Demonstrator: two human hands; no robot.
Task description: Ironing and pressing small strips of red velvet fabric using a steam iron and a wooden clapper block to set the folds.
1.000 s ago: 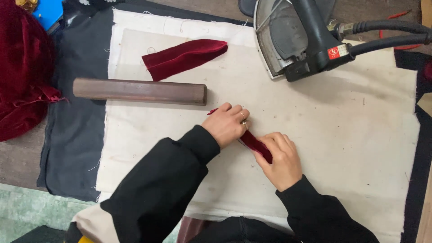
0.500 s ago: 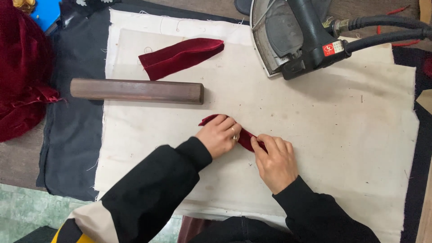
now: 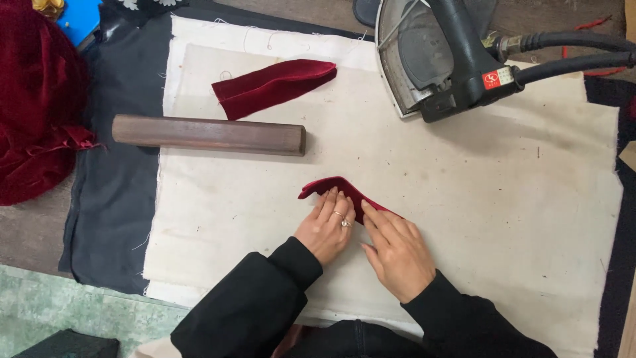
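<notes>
Both hands lie flat with released grip on a small red velvet piece (image 3: 334,187) in the middle of the cream cloth (image 3: 497,199) on the bench. The left hand (image 3: 326,225) presses its left part, the right hand (image 3: 396,250) its right end. A wooden roll (image 3: 209,134), a second velvet piece (image 3: 273,86) and an iron (image 3: 440,56) lie farther away.

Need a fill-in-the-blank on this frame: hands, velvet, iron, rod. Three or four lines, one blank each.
1. Both hands press a small piece of ____ velvet flat on the cream cloth.
2. The ring is on the ____ hand.
3. The wooden rod lies between the hands and the second ____ piece.
4. The iron rests beyond the ____ hand.

Missing words: red; left; velvet; right
</notes>
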